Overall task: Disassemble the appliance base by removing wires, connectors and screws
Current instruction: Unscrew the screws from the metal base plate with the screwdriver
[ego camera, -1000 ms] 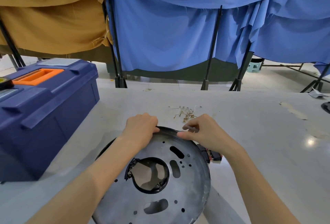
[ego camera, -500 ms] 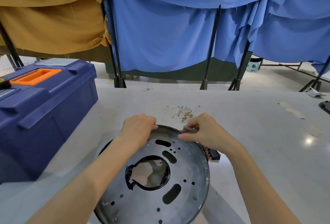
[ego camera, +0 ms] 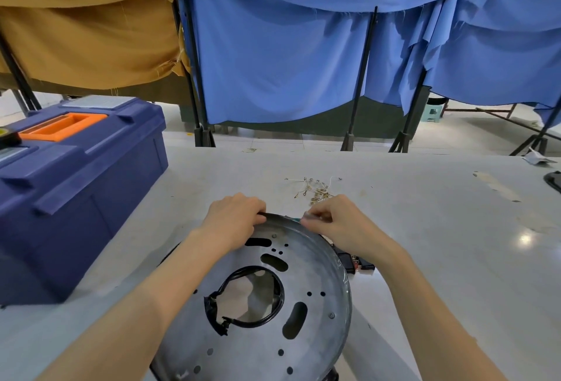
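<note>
A: What's the setting?
B: A pale grey table (ego camera: 425,228), with blue cloth (ego camera: 288,61) and brown cloth (ego camera: 85,31) hung on black stands at the far side.
A: And around it?
B: A navy toolbox (ego camera: 79,186) on the left; loose screws and wire bits (ego camera: 315,190) just beyond the hands.
A: The base?
B: The round metal appliance base (ego camera: 315,298) sits near centre, tilted up. The left hand (ego camera: 233,222) curls over its far rim; the right hand (ego camera: 337,222) pinches something blurred there.
</note>
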Demonstrator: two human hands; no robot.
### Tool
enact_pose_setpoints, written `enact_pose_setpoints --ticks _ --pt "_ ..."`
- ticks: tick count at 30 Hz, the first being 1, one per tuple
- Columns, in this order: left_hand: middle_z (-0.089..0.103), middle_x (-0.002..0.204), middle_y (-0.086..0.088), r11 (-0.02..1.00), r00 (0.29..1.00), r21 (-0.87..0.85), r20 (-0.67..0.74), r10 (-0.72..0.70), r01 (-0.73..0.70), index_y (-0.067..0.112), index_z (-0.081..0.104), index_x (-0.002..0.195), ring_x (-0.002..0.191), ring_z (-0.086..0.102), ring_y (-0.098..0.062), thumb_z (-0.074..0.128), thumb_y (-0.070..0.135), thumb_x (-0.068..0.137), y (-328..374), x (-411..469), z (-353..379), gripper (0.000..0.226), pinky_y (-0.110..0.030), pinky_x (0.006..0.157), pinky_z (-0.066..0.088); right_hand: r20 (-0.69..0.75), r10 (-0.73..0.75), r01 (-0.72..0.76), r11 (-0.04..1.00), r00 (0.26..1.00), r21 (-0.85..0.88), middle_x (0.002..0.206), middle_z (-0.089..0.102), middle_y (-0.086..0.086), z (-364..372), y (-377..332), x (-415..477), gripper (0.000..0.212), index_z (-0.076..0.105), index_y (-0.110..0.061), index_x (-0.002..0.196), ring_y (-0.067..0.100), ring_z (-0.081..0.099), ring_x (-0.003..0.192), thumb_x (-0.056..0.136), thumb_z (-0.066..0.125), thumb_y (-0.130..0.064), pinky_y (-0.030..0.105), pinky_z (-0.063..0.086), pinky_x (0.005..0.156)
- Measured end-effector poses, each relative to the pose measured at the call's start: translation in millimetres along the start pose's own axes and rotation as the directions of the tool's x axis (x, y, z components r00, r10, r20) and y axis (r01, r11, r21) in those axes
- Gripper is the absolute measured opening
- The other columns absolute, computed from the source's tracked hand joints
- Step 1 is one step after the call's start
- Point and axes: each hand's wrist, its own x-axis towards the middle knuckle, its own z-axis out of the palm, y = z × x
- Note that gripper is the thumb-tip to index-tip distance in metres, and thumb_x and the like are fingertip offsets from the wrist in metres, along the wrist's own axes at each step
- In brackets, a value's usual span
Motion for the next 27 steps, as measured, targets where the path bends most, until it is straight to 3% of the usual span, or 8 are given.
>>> enact_pose_setpoints --ticks 2,5,8,10,13,16,20,27 --pt "0.062 0.106 -0.008 1.000 1.000 0.022 -0.001 -0.007 0.007 0.022 0.060 0.111 0.095 0.059 -0.031 0.045 0.028 0.101 0 -1 -2 0.020 -0.030 0.064 0.032 -0.147 -0.004 0.010 0.999 0.989 0.045 0.076 0.065 0.015 1 -2 1 0.030 0.063 0.002 0.079 0.019 0.057 0.066 0.097 0.055 -0.020 0.036 0.047 0.068" --pt "0.059 0.099 -0.007 1.000 1.000 0.025 0.015 -0.011 0.011 0.020 0.061 0.107 0.087 0.055 -0.029 0.047 0.024 0.099 0 -2 -5 0.018 -0.030 0.064 0.032 -0.403 -0.053 0.130 0.978 0.914 0.165 0.094 0.066 0.000 -2 -16 0 0.025 0.071 -0.017 0.093 0.000 0.058 0.068 0.099 0.051 -0.031 0.020 0.048 0.069" --pt "0.046 0.083 -0.004 0.999 0.999 0.036 0.038 -0.005 0.004 0.018 0.056 0.089 0.075 0.045 -0.027 0.045 0.021 0.097 1 -3 -6 0.013 -0.030 0.062 0.031 -0.430 -0.064 0.197 0.941 0.901 0.273 0.099 0.066 -0.012 -5 -27 -2 0.021 0.072 -0.038 0.091 0.007 0.059 0.086 0.094 0.052 -0.043 0.023 0.049 0.068" --pt "0.041 0.080 -0.003 0.999 0.999 0.049 0.044 -0.007 0.004 0.016 0.056 0.090 0.075 0.044 -0.028 0.044 0.021 0.096 1 -4 -5 0.014 -0.031 0.063 0.030 -0.367 -0.049 0.195 0.907 0.929 0.374 0.084 0.071 -0.014 -1 -29 -4 0.018 0.075 -0.034 0.091 0.009 0.058 0.074 0.090 0.058 -0.041 0.022 0.049 0.064" --pt "0.041 0.082 -0.003 0.999 0.999 0.047 0.035 -0.002 0.000 0.017 0.055 0.097 0.076 0.044 -0.028 0.042 0.022 0.096 0 -6 1 0.015 -0.031 0.062 0.029 -0.318 -0.045 0.181 0.892 0.947 0.414 0.076 0.073 -0.006 10 -27 -3 0.009 0.076 -0.019 0.088 0.004 0.062 0.062 0.089 0.068 -0.016 0.016 0.048 0.058" --pt "0.049 0.085 -0.006 1.000 1.000 0.003 0.015 0.008 -0.008 0.017 0.050 0.096 0.074 0.044 -0.028 0.040 0.021 0.097 -3 -9 8 0.010 -0.033 0.059 0.028 -0.288 -0.041 0.158 0.906 0.957 0.394 0.070 0.072 0.006 21 -26 0 0.007 0.073 -0.007 0.082 0.017 0.068 0.060 0.087 0.068 -0.004 0.025 0.056 0.059" --pt "0.057 0.088 -0.009 0.999 0.999 -0.043 -0.018 0.031 -0.031 0.019 0.046 0.093 0.073 0.045 -0.028 0.041 0.019 0.097 -6 -10 13 0.006 -0.033 0.055 0.027 -0.274 -0.013 0.122 0.915 0.962 0.384 0.071 0.071 0.015 27 -25 3 0.008 0.070 0.000 0.081 0.025 0.070 0.063 0.087 0.065 0.002 0.036 0.060 0.067" --pt "0.042 0.073 -0.001 0.999 0.998 -0.030 -0.048 0.038 -0.039 0.021 0.039 0.087 0.066 0.041 -0.027 0.044 0.018 0.095 -8 -9 17 0.010 -0.031 0.048 0.020 -0.282 -0.008 0.115 0.924 0.959 0.364 0.070 0.071 0.015 29 -22 6 0.009 0.068 0.001 0.081 0.025 0.070 0.061 0.089 0.063 0.003 0.038 0.060 0.067"
